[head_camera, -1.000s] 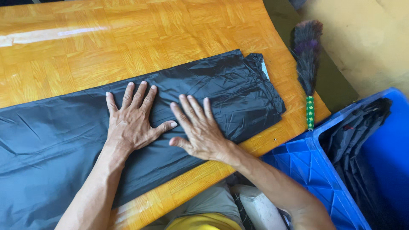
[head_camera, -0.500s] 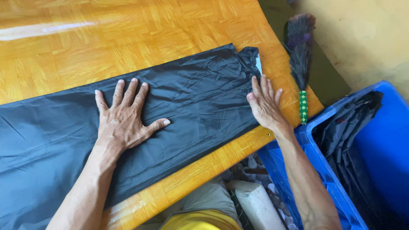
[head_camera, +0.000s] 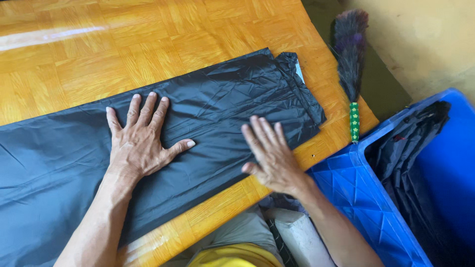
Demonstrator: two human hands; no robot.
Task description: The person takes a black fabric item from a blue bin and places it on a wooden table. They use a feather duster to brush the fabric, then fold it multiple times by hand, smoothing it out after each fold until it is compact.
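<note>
Blue crate (head_camera: 356, 193) holds dark folded fabric (head_camera: 410, 148); hands flat on black sheet (head_camera: 222, 104).

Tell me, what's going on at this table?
A person is working a long black plastic sheet spread across a wooden table. The left hand lies flat on it, fingers spread. The right hand is open over the sheet's near edge; whether it touches is unclear. A feather duster lies at the table's right edge, and a blue crate beside the table holds more dark material.
</note>
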